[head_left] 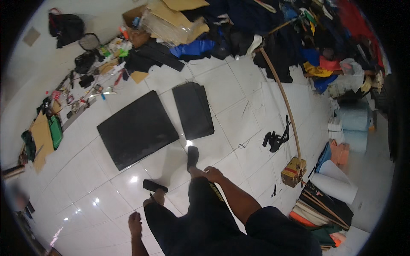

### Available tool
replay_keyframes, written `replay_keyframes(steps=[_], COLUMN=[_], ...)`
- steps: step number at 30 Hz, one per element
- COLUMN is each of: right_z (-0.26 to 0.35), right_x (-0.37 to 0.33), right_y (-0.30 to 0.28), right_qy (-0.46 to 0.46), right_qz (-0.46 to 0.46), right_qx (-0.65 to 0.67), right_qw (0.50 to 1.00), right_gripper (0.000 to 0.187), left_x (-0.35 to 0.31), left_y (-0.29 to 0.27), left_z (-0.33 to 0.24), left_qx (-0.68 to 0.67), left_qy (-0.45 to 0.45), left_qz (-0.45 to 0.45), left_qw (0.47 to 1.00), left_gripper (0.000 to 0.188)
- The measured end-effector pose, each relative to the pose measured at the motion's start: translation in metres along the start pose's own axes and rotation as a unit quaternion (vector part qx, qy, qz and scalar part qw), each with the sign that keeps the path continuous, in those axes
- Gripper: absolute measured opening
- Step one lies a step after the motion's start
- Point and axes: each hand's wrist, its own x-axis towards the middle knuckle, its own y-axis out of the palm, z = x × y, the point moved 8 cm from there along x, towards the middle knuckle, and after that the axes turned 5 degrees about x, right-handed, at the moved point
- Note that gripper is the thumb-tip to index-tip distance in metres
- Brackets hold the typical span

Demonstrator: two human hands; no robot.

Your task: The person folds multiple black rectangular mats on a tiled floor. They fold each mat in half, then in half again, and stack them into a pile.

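Note:
My left hand (135, 222) hangs low at my left side, fingers curled in, with nothing seen in it. By my right knee, my right hand (213, 175) has its fingers loosely apart and appears to hold nothing; whether it touches the leg I cannot tell. On the tiled floor ahead of my feet lies a large black rectangular sheet (137, 130). A smaller stack of black pieces (193, 111) lies just right of it, a narrow gap between them. Both hands are apart from these pieces. I stand in dark slippers (193, 157).
Heaped cloth (239, 25) and cardboard (171, 19) line the far side. Clutter (81, 96) runs along the left wall. On the right, a long wooden pole (279, 87) reaches a yellow-red box (294, 172), near black straps (275, 140) and fabric rolls (324, 205).

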Motion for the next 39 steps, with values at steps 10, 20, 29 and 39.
replay_keyframes(steps=[10, 20, 29, 39], right_z=[-0.051, -0.078, -0.081, -0.099], right_x=[0.09, 0.359, 0.491, 0.516], right_y=[-0.091, -0.125, -0.142, -0.149], right_qy=[-0.031, -0.134, -0.137, -0.009], right_qz=[-0.024, -0.123, -0.236, -0.156], right_qx=[-0.101, -0.064, 0.028, 0.056], right_qw=[0.994, 0.981, 0.962, 0.986], right_gripper=[0.041, 0.05, 0.094, 0.104], left_x=[0.043, 0.242, 0.402, 0.422], left_y=[0.224, 0.425, 0.581, 0.589], left_z=[-0.082, -0.202, -0.281, -0.259], left_qx=[0.153, 0.15, 0.031, 0.043], left_qy=[0.121, 0.255, 0.243, 0.205], left_qz=[0.14, 0.115, -0.023, -0.021], left_qw=[0.971, 0.948, 0.969, 0.978], left_gripper=[0.045, 0.042, 0.069, 0.071])
